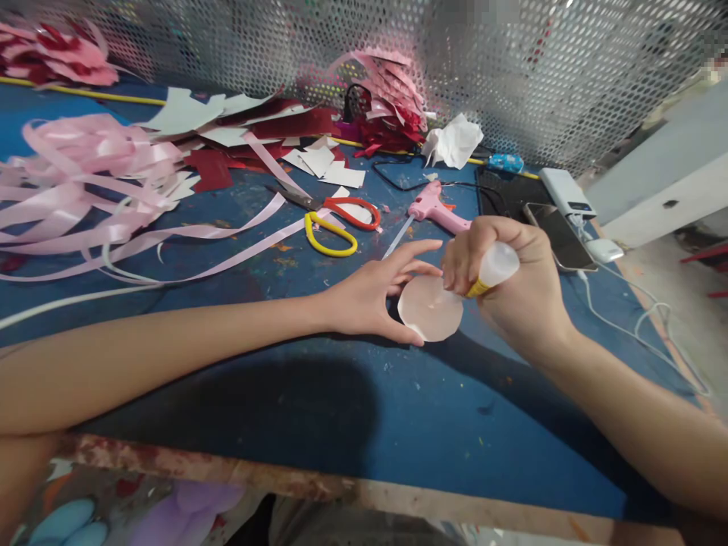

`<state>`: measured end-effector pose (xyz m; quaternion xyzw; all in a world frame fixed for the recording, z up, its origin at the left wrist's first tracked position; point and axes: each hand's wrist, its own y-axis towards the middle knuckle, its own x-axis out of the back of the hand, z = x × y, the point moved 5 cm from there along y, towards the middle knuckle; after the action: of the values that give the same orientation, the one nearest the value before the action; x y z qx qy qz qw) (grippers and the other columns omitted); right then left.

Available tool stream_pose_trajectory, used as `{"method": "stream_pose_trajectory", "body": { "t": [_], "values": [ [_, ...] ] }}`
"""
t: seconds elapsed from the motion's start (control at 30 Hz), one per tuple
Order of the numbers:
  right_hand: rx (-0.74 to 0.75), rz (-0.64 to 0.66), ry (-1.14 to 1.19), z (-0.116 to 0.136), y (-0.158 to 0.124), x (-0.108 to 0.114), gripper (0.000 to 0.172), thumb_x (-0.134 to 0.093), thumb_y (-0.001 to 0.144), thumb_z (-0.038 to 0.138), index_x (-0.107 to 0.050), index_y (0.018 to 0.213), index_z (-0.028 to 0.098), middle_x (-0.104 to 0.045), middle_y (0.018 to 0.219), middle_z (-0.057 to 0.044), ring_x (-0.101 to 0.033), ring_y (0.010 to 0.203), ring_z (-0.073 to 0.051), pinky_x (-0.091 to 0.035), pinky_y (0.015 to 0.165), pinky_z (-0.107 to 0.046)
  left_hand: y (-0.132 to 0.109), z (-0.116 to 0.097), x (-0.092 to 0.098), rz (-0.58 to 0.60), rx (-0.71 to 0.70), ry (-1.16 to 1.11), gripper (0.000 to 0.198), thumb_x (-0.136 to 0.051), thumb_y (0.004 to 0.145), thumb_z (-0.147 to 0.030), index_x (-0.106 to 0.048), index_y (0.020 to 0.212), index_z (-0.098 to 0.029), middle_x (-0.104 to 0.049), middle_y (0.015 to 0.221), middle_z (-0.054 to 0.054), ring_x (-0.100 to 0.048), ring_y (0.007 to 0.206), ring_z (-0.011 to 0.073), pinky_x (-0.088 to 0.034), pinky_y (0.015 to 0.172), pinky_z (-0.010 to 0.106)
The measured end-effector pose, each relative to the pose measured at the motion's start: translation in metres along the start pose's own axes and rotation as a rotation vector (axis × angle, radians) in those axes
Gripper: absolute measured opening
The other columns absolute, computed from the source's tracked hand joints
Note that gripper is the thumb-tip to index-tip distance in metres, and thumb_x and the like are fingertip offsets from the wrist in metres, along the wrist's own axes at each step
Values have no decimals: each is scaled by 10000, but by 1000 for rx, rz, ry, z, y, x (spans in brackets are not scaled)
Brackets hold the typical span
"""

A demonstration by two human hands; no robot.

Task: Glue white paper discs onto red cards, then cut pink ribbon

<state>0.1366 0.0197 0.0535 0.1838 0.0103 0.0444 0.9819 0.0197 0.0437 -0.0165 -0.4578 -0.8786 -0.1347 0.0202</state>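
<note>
A pale pink paper disc (pixel 429 309) lies on the blue table (pixel 353 409). My left hand (pixel 375 296) rests at its left edge, thumb and fingers pinching the rim. My right hand (pixel 512 284) is closed around a small translucent glue bottle (pixel 494 269) with a yellow label, tilted nozzle-down onto the disc.
A pink glue gun (pixel 440 211), red-handled scissors (pixel 353 212) and yellow-handled scissors (pixel 330 233) lie behind my hands. Pink ribbon (pixel 91 189) is heaped at left, with white and dark red paper scraps (pixel 273 136) at the back. A phone (pixel 560 233), a power bank (pixel 566 191) and cables sit at right. Perforated metal mesh (pixel 512 68) backs the table.
</note>
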Motion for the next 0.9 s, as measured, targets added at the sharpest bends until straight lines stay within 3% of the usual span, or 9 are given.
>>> {"method": "stream_pose_trajectory", "body": {
  "t": [0.27,0.37,0.5,0.57,0.67,0.73,0.77,0.83,0.9],
  "values": [
    [-77,43,-20,-3,-7,0,297,-670,669,104,-472,473,207,-526,454,55,-487,462,-84,-403,502,-250,1,-1,3,-64,54,-111,1029,-837,508,-173,-307,1378,-321,-489,1308,130,-507,1207,310,-426,987,482],
    [-100,87,74,-1,-8,-8,303,-690,679,166,-468,479,212,-511,450,56,-483,473,-85,-420,527,-256,2,1,4,-85,68,-153,1052,-847,489,-170,-301,1381,-281,-480,1314,155,-490,1222,332,-433,978,479],
    [-47,-49,226,16,1,1,336,-707,664,228,-419,490,228,-425,450,64,-467,507,-89,-463,629,-280,2,1,4,-85,66,-122,1066,-850,487,-162,-283,1386,-246,-466,1328,181,-489,1223,334,-420,992,473],
    [53,-190,69,27,8,25,318,-664,677,172,-405,510,250,-418,491,48,-480,544,-109,-470,661,-294,1,0,4,-87,70,-99,1060,-847,485,-153,-294,1383,-266,-480,1322,169,-477,1237,331,-409,1003,478],
    [246,-254,-550,39,19,62,251,-565,713,108,-483,569,297,-542,646,-12,-516,671,-153,-441,700,-310,0,-3,5,-97,70,-95,1033,-847,489,-160,-323,1369,-294,-504,1305,152,-462,1253,329,-397,1012,488],
    [288,-147,-999,29,26,78,260,-537,681,71,-524,583,311,-555,646,-30,-504,720,-181,-395,751,-340,0,-4,5,-113,71,-101,1024,-853,482,-160,-339,1358,-295,-515,1292,148,-468,1248,327,-396,1014,486],
    [259,-33,-1121,19,29,81,269,-532,651,56,-516,570,312,-538,598,-27,-508,723,-194,-386,750,-354,-1,-5,6,-129,68,-114,1026,-858,472,-154,-346,1350,-293,-519,1289,145,-466,1250,326,-396,1015,478],
    [155,133,-1226,-2,32,84,246,-528,616,40,-532,604,285,-550,573,-31,-544,750,-220,-393,708,-362,-1,-7,9,-176,59,-169,1020,-863,463,-140,-353,1333,-287,-526,1286,134,-460,1257,319,-398,1018,457],
    [42,227,-1365,-16,31,79,318,-476,635,12,-609,855,200,-655,769,-85,-589,829,-246,-402,718,-368,0,-8,13,-232,49,-259,992,-864,470,-138,-360,1312,-279,-547,1272,119,-466,1255,308,-393,1024,441]
  ]
}}
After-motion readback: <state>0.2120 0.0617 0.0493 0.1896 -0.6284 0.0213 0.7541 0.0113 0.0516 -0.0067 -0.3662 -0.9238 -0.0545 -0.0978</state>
